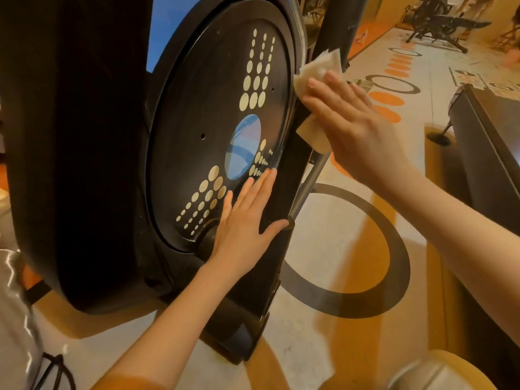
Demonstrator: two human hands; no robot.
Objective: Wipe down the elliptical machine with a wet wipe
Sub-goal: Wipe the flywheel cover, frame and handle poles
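The right hand (351, 119) is pressing a wet wipe (318, 77) flat against the dark edge of the elliptical machine (84, 136), just beside the rim of the big round disc (213, 80). Its fingers are lying straight and close together over the cloth, not curled round it; parts of the wipe are showing above the fingertips and below the palm. The left hand (244, 218) is resting open on the lower part of the disc, fingers spread and pointing up toward the blue oval (243, 147) at the centre, with the thumb reaching toward the housing edge. It is holding nothing and seems to be steadying the disc or the person's balance.

The two hands are well apart, the right one higher and further out along the machine's side. Behind the wipe a grey metal bar (312, 175) is running down at a slant past the housing.

Judging from this, the step in hand is the wiping of the housing edge beside the disc. The disc face with its pale dots, the bar and the lower frame likely remain to be done. The next move would call for sliding the flat hand along the edge while keeping the wipe trapped under the palm, as a loose corner could fold or slip.

Around the machine lies a patterned floor (351, 249) with orange and grey rings, and another exercise machine (439, 21) is standing far off.
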